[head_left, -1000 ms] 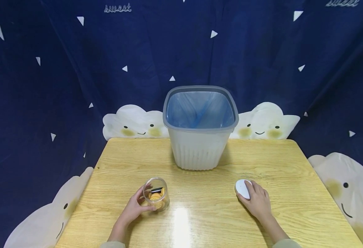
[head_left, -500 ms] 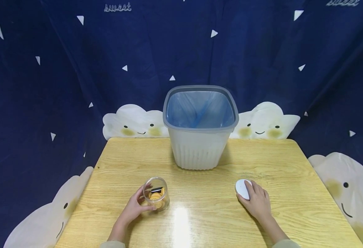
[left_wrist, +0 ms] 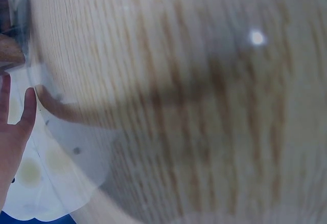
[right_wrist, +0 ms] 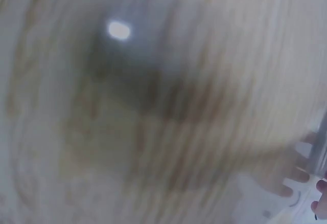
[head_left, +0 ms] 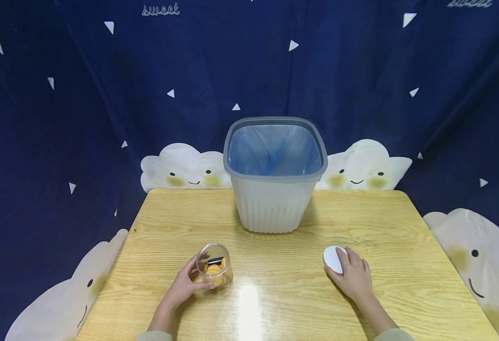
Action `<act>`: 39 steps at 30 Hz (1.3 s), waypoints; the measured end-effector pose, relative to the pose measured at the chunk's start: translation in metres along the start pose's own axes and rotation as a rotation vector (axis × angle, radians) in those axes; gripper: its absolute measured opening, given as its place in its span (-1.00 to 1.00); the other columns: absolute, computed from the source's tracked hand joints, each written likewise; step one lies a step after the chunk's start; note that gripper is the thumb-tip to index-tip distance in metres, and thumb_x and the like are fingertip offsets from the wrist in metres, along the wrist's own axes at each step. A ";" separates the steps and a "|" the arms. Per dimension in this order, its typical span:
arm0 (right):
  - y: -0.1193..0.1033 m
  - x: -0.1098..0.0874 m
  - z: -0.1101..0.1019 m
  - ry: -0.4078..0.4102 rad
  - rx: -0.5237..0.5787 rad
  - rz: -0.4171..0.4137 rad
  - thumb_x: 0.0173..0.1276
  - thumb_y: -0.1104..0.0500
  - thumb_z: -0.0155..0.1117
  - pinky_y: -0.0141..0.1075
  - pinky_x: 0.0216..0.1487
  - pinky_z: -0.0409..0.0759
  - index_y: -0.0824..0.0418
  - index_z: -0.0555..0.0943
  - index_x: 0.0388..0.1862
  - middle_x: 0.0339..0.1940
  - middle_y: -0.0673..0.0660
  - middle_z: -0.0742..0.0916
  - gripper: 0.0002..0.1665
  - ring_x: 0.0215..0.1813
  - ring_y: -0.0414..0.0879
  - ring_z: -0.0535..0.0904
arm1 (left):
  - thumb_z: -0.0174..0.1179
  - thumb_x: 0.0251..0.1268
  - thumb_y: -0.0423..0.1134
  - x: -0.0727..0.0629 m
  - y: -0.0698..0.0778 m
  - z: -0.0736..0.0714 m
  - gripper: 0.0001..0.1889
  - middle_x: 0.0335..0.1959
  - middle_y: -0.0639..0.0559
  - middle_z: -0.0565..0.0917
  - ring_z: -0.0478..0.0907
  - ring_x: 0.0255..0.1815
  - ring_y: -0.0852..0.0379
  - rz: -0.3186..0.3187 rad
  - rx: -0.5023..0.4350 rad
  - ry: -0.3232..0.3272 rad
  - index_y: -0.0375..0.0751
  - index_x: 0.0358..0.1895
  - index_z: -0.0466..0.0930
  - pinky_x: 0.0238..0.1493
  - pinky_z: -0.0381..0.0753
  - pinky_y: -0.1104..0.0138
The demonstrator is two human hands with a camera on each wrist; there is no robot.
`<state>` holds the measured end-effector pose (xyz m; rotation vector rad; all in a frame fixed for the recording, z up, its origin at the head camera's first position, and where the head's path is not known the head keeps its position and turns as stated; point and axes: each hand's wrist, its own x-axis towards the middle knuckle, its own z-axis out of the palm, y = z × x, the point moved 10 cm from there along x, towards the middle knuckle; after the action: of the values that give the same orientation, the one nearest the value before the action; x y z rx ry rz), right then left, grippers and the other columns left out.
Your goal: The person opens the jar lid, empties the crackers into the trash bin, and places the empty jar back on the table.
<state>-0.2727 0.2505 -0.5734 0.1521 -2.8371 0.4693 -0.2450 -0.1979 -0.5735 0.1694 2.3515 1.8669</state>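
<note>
In the head view, my left hand (head_left: 185,285) grips a clear round jar (head_left: 230,275) standing on the wooden table, thumb on the near side and fingers on the far side. Inside lie several orange sandwich cookies (head_left: 213,269) and a black-and-white one (head_left: 215,261). To the right, my right hand (head_left: 355,278) holds a white round lid (head_left: 332,259) low at the tabletop, its fingers curled over the right edge. The left wrist view catches part of the left hand (left_wrist: 13,144) at its left edge. Only fingertips of the right hand (right_wrist: 321,203) show in the right wrist view.
A tall whitish bin (head_left: 272,203) with a grey rim and a blue liner stands at the back middle of the table (head_left: 181,213). Behind and beside the table hangs a dark blue cloth (head_left: 207,71) printed with clouds and triangles.
</note>
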 end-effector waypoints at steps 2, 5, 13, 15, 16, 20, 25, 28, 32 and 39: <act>-0.001 0.002 -0.002 0.001 -0.004 -0.006 0.12 -0.27 0.19 0.26 0.16 0.11 0.20 0.36 0.19 0.21 0.42 0.38 -0.20 0.19 0.34 0.27 | 0.47 -0.26 -0.34 -0.001 0.003 0.001 -0.08 0.27 -0.14 0.36 0.31 0.20 -0.10 -0.002 -0.009 -0.004 -0.11 0.33 0.22 0.23 0.23 -0.05; -0.003 0.006 -0.007 0.007 0.000 -0.021 0.14 -0.26 0.17 0.30 0.13 0.12 0.24 0.39 0.17 0.19 0.43 0.39 -0.22 0.18 0.36 0.28 | 0.46 -0.24 -0.37 -0.003 0.013 0.002 -0.09 0.27 -0.21 0.33 0.30 0.20 -0.18 0.005 -0.019 -0.010 -0.17 0.33 0.20 0.23 0.21 -0.10; -0.006 0.027 -0.022 -0.023 0.015 -0.003 0.26 -0.25 0.04 0.28 0.16 0.10 0.26 0.34 0.22 0.22 0.43 0.37 -0.24 0.22 0.36 0.24 | 0.46 -0.27 -0.38 -0.007 0.029 0.001 -0.11 0.24 -0.22 0.37 0.33 0.18 -0.16 0.007 -0.002 0.013 -0.25 0.30 0.23 0.20 0.25 -0.07; -0.007 0.034 -0.027 -0.019 0.019 0.000 0.27 -0.25 0.02 0.27 0.17 0.10 0.27 0.32 0.23 0.22 0.44 0.37 -0.25 0.21 0.37 0.24 | 0.46 -0.26 -0.35 -0.007 0.028 0.000 -0.11 0.24 -0.20 0.38 0.35 0.17 -0.14 0.015 0.017 0.020 -0.24 0.30 0.24 0.17 0.27 -0.05; -0.008 0.037 -0.030 -0.014 0.022 0.002 0.28 -0.25 0.01 0.27 0.17 0.10 0.27 0.32 0.24 0.22 0.45 0.37 -0.25 0.21 0.38 0.25 | 0.46 -0.26 -0.35 -0.008 0.028 0.000 -0.11 0.24 -0.19 0.38 0.35 0.17 -0.12 0.016 0.020 0.022 -0.23 0.30 0.24 0.17 0.28 -0.04; -0.011 0.053 -0.041 0.019 0.033 -0.001 0.29 -0.25 -0.01 0.25 0.17 0.12 0.29 0.32 0.24 0.21 0.45 0.39 -0.24 0.21 0.37 0.25 | 0.47 -0.27 -0.35 -0.007 0.028 0.000 -0.10 0.24 -0.21 0.38 0.34 0.17 -0.15 0.031 0.020 0.020 -0.24 0.30 0.23 0.18 0.27 -0.08; -0.017 0.073 -0.060 0.052 0.042 -0.001 0.31 -0.24 -0.03 0.26 0.17 0.12 0.30 0.32 0.24 0.22 0.45 0.39 -0.24 0.22 0.37 0.25 | 0.47 -0.28 -0.36 -0.007 0.029 0.001 -0.10 0.24 -0.25 0.37 0.32 0.18 -0.20 0.026 -0.003 0.002 -0.27 0.30 0.23 0.20 0.22 -0.13; -0.022 0.083 -0.072 0.064 0.049 -0.002 0.32 -0.24 -0.05 0.27 0.18 0.10 0.30 0.29 0.26 0.23 0.45 0.37 -0.24 0.23 0.37 0.23 | 0.46 -0.27 -0.37 -0.007 0.030 0.002 -0.10 0.24 -0.26 0.36 0.32 0.18 -0.21 0.026 -0.005 -0.005 -0.29 0.30 0.22 0.20 0.22 -0.13; -0.028 0.095 -0.086 0.087 0.054 -0.003 0.34 -0.23 -0.07 0.25 0.19 0.09 0.29 0.28 0.28 0.23 0.44 0.36 -0.24 0.24 0.36 0.22 | 0.47 -0.27 -0.36 -0.007 0.028 0.002 -0.10 0.24 -0.23 0.37 0.32 0.19 -0.19 0.035 0.001 0.005 -0.26 0.30 0.23 0.19 0.23 -0.12; -0.035 0.113 -0.110 0.139 0.071 -0.007 0.33 -0.21 -0.06 0.22 0.21 0.09 0.27 0.28 0.29 0.24 0.41 0.37 -0.26 0.25 0.33 0.23 | 0.49 -0.29 -0.29 0.001 -0.003 -0.001 -0.09 0.25 -0.06 0.39 0.33 0.20 -0.06 0.007 0.014 0.010 -0.07 0.30 0.26 0.21 0.25 -0.03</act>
<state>-0.3495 0.2472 -0.4317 0.1369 -2.6851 0.5575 -0.2463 -0.1998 -0.5761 0.1704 2.3743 1.8594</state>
